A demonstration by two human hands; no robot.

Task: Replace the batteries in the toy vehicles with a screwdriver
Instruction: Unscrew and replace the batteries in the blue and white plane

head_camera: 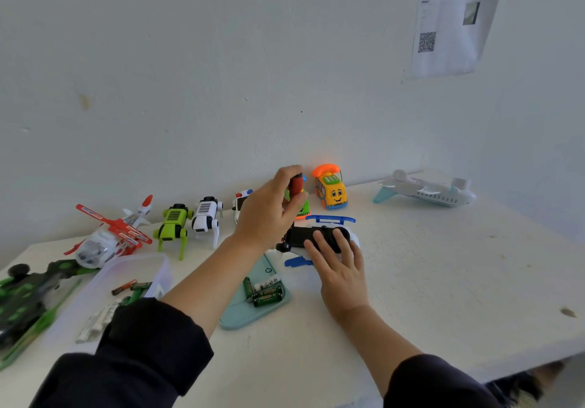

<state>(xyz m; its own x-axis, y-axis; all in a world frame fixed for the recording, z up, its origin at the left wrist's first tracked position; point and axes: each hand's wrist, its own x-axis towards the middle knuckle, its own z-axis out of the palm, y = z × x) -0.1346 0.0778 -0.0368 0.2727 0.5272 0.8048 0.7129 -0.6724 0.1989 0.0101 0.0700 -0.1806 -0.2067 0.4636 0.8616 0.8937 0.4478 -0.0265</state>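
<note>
A white and blue toy vehicle [329,221] lies upside down mid-table, its black underside facing up. My right hand [340,265] rests flat on that underside, fingers straight. My left hand [269,208] grips the red handle of a screwdriver [297,186], held upright over the toy's left end; the shaft is mostly hidden behind the hand. Several green batteries [266,293] lie on a pale blue tray [240,312] just in front of the toy.
Along the wall stand a yellow phone car [332,190], a police car [242,202], white [205,214] and green [173,224] robot dogs and a red helicopter [114,236]. A white plane [427,190] sits right. A clear box [126,284] with batteries and a green-black toy [25,300] lie left.
</note>
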